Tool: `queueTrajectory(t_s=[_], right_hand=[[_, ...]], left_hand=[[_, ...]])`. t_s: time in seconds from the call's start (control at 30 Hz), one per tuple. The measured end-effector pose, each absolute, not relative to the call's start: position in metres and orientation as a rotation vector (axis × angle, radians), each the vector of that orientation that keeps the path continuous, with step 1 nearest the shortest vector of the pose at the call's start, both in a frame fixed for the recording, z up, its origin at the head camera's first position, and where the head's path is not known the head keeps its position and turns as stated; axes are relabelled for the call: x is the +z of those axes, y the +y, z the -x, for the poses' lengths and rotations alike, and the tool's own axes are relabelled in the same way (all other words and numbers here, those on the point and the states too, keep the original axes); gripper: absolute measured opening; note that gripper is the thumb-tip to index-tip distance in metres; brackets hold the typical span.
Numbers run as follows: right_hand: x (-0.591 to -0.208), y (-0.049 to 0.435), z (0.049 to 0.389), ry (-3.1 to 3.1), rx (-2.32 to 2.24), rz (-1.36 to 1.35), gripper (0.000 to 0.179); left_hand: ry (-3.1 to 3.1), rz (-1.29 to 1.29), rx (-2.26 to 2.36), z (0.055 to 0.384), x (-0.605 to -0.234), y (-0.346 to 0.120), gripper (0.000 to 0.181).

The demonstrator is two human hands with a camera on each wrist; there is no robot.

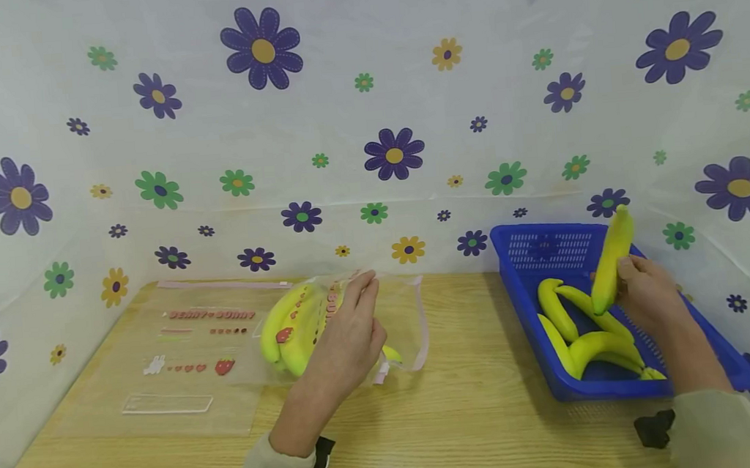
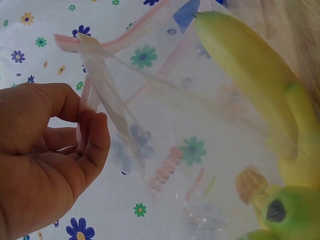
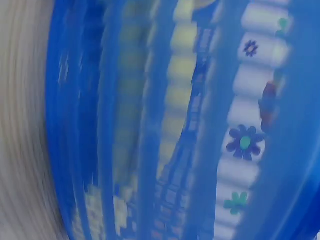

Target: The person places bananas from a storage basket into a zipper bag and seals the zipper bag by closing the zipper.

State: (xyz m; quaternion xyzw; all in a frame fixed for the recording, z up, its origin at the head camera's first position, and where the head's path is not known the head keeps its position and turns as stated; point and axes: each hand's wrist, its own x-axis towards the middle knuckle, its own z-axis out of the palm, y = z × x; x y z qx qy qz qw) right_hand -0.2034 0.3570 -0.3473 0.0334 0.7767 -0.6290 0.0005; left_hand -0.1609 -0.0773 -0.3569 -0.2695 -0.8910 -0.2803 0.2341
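My left hand (image 1: 344,343) pinches the edge of a clear zip bag (image 1: 404,320) with pink trim and printed pink lettering. Several bananas (image 1: 291,343) lie inside the bag, and in the left wrist view one banana (image 2: 245,65) reaches toward its mouth. On the right, my right hand (image 1: 654,293) grips a single yellow banana (image 1: 615,259) with green-tinged ends, raised tilted above a blue basket (image 1: 523,318). More bananas (image 1: 598,348) rest in that basket. The right wrist view is blurred and filled by the slotted basket wall (image 3: 150,100); the hand itself barely shows there.
A second clear bag (image 1: 186,352), printed with a rabbit and strawberry, lies flat on the left of the wooden table (image 1: 456,419). White flower-print sheeting (image 1: 339,119) stands behind and along both sides.
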Motion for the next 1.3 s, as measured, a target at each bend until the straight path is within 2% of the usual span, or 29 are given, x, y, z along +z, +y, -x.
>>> queueTrajectory(t_s=[0.1, 0.17, 0.33, 0.43, 0.6, 0.8, 1.07, 1.3], right_hand=[[-0.348, 0.346, 0.202, 1.668, -2.448, 0.306, 0.050], [-0.348, 0.335, 0.201, 1.252, -2.532, 0.486, 0.041], [-0.337, 0.296, 0.197, 0.937, -2.481, 0.579, 0.050], [-0.327, 0.270, 0.192, 1.074, -2.403, 0.571, 0.046], [-0.325, 0.230, 0.178, 1.645, -2.171, 0.483, 0.038], [-0.353, 0.189, 0.163, 1.908, -1.958, 0.229, 0.054], [-0.387, 0.161, 0.154, 2.067, -1.785, 0.175, 0.043], [-0.396, 0.152, 0.154, 2.159, -1.757, 0.193, 0.037]], left_hand=[[-2.450, 0.739, -0.775, 0.160, -0.357, -0.078, 0.052], [-2.453, 0.739, -0.780, 0.160, -0.358, -0.078, 0.051], [-2.453, 0.737, -0.787, 0.160, -0.358, -0.078, 0.051], [-2.454, 0.731, -0.784, 0.160, -0.358, -0.079, 0.051], [-2.461, 0.721, -0.773, 0.159, -0.357, -0.079, 0.052], [-2.469, 0.724, -0.787, 0.159, -0.357, -0.080, 0.053], [-2.464, 0.722, -0.777, 0.160, -0.356, -0.079, 0.051], [-2.478, 0.717, -0.774, 0.160, -0.356, -0.079, 0.052]])
